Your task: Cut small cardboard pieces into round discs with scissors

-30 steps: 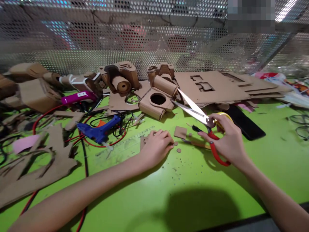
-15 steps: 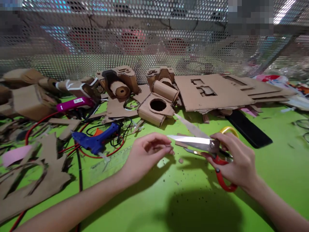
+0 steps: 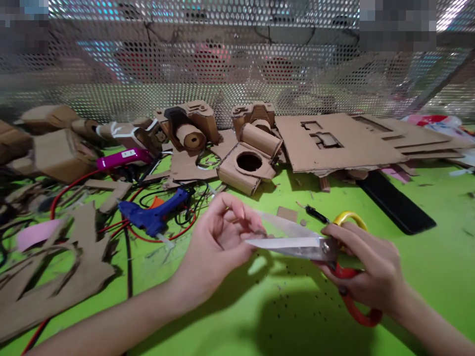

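My right hand grips a pair of scissors by its red and yellow handles. Their blades are spread apart and point left. The blade tips lie right by the fingers of my left hand, which are curled in with the thumb close to them. Whatever small thing may be between those fingertips, I cannot make it out. On the green table behind the blades lie a small cardboard square and a thin black-handled tool.
Cardboard cameras and a box with a round hole stand toward the back. A blue glue gun with cords lies left, near cardboard scraps. Cut cardboard sheets and a black slab are at right. Perforated metal closes the back.
The scissors have come lower and nearer, their tips now at my left fingers. My left hand has turned, showing more palm. The view has shifted slightly left.
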The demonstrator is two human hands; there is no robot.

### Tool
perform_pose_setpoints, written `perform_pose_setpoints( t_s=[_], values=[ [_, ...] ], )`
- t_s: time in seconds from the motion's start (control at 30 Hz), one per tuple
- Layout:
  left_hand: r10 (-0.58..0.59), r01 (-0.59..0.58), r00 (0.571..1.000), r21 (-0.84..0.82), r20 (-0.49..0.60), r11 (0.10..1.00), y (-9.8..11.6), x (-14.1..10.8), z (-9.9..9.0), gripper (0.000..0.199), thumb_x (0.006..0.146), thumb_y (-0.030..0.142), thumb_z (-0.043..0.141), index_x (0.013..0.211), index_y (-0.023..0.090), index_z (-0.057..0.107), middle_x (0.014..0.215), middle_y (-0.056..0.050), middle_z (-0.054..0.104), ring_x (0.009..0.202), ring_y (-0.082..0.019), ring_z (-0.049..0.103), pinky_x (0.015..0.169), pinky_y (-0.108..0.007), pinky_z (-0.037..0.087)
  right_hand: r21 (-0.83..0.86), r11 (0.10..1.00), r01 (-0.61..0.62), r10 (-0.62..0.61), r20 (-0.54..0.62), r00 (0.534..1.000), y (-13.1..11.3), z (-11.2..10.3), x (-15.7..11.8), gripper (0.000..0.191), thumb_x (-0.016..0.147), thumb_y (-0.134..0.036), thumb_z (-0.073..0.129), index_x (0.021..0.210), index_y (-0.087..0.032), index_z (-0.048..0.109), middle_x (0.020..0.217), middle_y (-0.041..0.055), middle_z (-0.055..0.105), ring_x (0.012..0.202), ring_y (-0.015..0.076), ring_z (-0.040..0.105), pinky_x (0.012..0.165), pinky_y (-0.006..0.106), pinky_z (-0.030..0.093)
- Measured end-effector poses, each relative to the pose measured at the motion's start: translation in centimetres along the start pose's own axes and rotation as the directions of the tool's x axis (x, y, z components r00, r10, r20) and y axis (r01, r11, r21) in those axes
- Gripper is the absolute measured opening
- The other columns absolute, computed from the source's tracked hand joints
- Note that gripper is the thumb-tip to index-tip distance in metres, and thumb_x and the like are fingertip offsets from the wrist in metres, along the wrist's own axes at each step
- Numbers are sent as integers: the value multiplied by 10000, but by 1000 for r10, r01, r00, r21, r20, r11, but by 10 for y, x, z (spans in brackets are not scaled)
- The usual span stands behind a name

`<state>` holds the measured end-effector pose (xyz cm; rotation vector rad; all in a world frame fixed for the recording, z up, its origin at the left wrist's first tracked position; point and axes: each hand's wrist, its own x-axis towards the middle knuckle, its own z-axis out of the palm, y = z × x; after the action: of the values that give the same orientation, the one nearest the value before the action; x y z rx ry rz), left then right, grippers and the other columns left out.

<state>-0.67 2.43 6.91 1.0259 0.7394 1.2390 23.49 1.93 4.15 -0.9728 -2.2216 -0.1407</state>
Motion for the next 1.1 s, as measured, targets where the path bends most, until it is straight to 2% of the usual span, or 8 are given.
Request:
perform_pose_setpoints(
  t_s=[0.13, 0.23, 0.33, 0.43, 0.63, 0.73, 0.9, 1.1],
  values=[
    [-8, 11, 999, 49, -54, 999, 2, 0, 3, 277, 666, -25, 688, 783, 185, 551, 750, 43, 681, 606, -77, 650, 525, -139, 523, -42, 999, 15, -14, 2, 1000, 0, 2, -4, 232, 785, -178, 637, 1006, -189, 567, 731, 43, 661, 548, 155, 603, 399, 251, 460],
    [-28, 40, 994, 110, -107, 993, 3, -1, 3, 250, 627, -35, 710, 747, 173, 640, 704, 43, 690, 614, -56, 647, 542, -86, 505, -33, 999, -2, 2, 10, 1000, 1, 3, -5, 253, 771, -160, 635, 1013, -197, 573, 753, 47, 673, 567, 164, 613, 410, 259, 458],
    [-50, 65, 993, 140, -108, 988, 3, -2, 3, 266, 584, -88, 673, 661, 166, 690, 666, 34, 709, 614, -53, 653, 571, -71, 510, 3, 1000, -21, 21, 9, 1000, 1, 3, -4, 247, 780, -177, 630, 1018, -217, 579, 740, 40, 670, 564, 170, 615, 405, 263, 452],
    [-82, 93, 991, 105, -109, 990, 0, -2, 3, 243, 599, -59, 682, 650, 175, 719, 672, 15, 728, 602, -74, 666, 551, -93, 524, 25, 1000, -7, 7, 9, 1000, -1, 2, -1, 230, 785, -166, 635, 1003, -207, 577, 708, 34, 660, 537, 156, 605, 398, 248, 454],
    [-123, 125, 988, 20, -89, 992, -4, -3, 5, 264, 614, -50, 713, 688, 202, 743, 655, 35, 731, 579, -59, 662, 558, -85, 522, 33, 999, -18, 16, 40, 999, -1, 4, -5, 240, 796, -213, 644, 1020, -193, 560, 727, 43, 654, 558, 163, 607, 416, 265, 478],
    [-130, 134, 989, 62, -64, 989, -1, -2, 6, 254, 633, -50, 701, 680, 196, 744, 646, 28, 730, 569, -68, 658, 575, -113, 539, 58, 998, -34, 31, 52, 998, -1, 6, -9, 278, 800, -209, 648, 1064, -194, 561, 762, 49, 668, 590, 168, 619, 438, 276, 506],
    [-91, 111, 989, 174, -121, 978, 0, -2, 6, 208, 623, -11, 720, 685, 185, 751, 648, 13, 728, 571, -68, 644, 539, -98, 504, 140, 989, -40, 36, 26, 999, 0, 9, -11, 304, 806, -186, 648, 1103, -226, 595, 778, 43, 694, 597, 163, 635, 424, 266, 521],
    [-95, 111, 990, 156, -109, 981, -2, -3, 4, 214, 622, 10, 707, 702, 202, 759, 671, 19, 735, 605, -67, 657, 559, -88, 502, 116, 993, -13, 10, 29, 1000, 0, 7, -7, 305, 798, -184, 659, 1097, -205, 604, 748, 41, 688, 554, 151, 625, 380, 242, 497]
  ],
)
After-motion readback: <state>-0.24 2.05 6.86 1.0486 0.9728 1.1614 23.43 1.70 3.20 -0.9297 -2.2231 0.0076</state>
